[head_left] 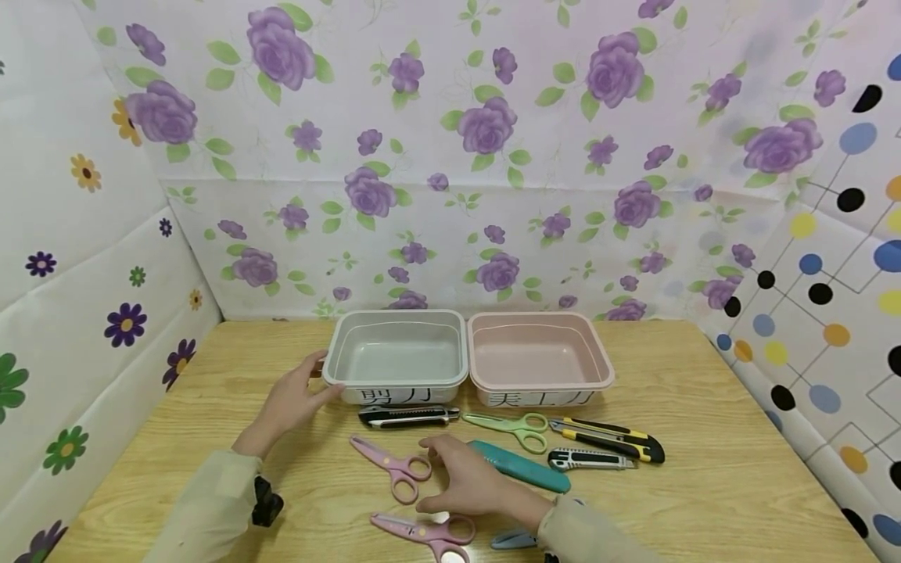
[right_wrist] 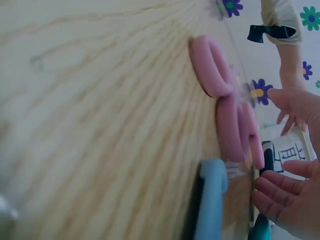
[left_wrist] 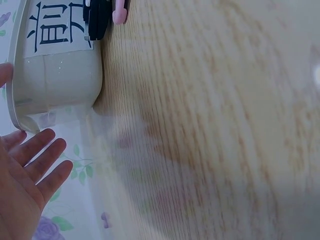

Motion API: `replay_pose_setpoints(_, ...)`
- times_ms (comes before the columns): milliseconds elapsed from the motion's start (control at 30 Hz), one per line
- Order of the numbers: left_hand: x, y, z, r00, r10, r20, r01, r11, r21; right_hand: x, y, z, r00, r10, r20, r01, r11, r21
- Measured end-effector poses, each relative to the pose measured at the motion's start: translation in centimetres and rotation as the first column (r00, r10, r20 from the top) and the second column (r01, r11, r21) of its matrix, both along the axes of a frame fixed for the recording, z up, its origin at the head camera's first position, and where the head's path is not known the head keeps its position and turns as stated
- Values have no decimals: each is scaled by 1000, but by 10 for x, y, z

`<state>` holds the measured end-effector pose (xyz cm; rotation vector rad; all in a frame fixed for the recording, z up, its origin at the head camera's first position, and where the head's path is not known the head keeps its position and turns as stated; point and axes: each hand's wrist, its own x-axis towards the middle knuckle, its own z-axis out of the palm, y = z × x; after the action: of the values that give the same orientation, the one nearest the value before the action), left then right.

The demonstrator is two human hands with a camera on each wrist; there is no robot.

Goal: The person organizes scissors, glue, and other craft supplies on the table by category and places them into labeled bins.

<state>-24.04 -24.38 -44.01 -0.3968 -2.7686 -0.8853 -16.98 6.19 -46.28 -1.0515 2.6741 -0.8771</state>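
Note:
My left hand (head_left: 290, 403) is at the left end of a grey plastic bin (head_left: 396, 313), its thumb by the front corner and its straight fingers along the side. In the left wrist view those fingers (left_wrist: 42, 160) are spread against the bin's end. Over the table, my right hand (head_left: 470, 478) hovers with fingers apart, holding nothing. Pink scissors (head_left: 397, 467) lie to its left, and another pink pair (head_left: 422, 532) lies nearer the front. A teal utility knife (head_left: 528, 469) is partly hidden by that hand. A light-blue handled item (right_wrist: 212, 200) lies near the right wrist.
To the grey bin's right stands a pink bin (head_left: 540, 387); both carry labels in front. Before them lie a black utility knife (head_left: 408, 416), green scissors (head_left: 517, 426), a yellow-and-black utility knife (head_left: 612, 439) and a black-and-white utility knife (head_left: 591, 460). Patterned cloth (head_left: 436, 219) surrounds the wooden table.

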Motion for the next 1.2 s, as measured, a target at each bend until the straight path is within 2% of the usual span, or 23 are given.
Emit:
replay_pose_setpoints(200,0,0,0,1000,10,12,-10,1000,0,-1,-4,0,1000,-18,17,17,998,54)
replay_pose_setpoints(633,1,1,1,1000,10,10,-10,1000,-2,-4,-15,0,996,-73,57,72,997,13)
replay_pose_setpoints(833,1,1,3,999,24,32,-24,1000,-6,-7,-19,-4,997,-69,38,67,996,53)
replay_pose_setpoints(1033,0,-1,1,999,22,38,-22,1000,-2,-7,-24,-8,998,-66,18,65,998,26)
replay_pose_setpoints(1200,-1,-1,1,999,20,42,-21,1000,4,-3,-31,-8,989,-140,43,139,990,24)
